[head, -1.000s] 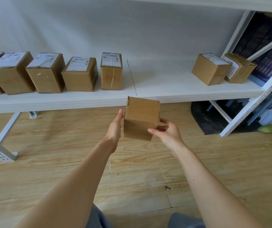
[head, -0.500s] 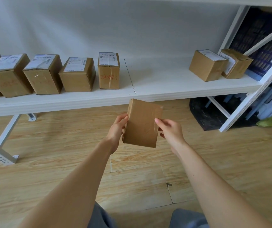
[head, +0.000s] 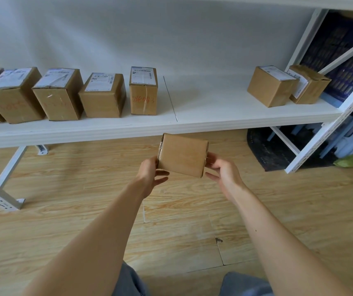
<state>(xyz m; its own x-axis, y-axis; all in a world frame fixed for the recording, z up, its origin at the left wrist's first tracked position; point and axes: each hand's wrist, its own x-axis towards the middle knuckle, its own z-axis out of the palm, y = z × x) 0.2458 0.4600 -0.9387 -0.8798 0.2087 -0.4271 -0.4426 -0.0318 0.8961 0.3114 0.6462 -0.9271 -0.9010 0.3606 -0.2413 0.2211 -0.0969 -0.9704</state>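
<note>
A plain cardboard box (head: 183, 155) is held in the air between both hands, just in front of the front edge of a white shelf (head: 209, 103) and over a wooden floor (head: 64, 210). The box is tilted, with one broad brown face turned toward the camera and its left end slightly higher than its right. The left hand (head: 148, 171) is clasped on the left end, and two of its fingers are seen beneath the lower edge. The right hand (head: 224, 170) is clasped on the right end, its fingers bent around the lower right corner. On the shelf, a row of labelled boxes (head: 58, 95) is lined up along the left half, close to the front edge. The last box in the row (head: 143, 90) is stood upright just left of a seam in the board, with red writing on its front. Two more boxes (head: 270, 86) are set side by side at the right end. A dark mat (head: 267, 150) is seen on the floor beneath that end, and blue crates (head: 338, 50) are stacked beyond the white upright at the far right.
</note>
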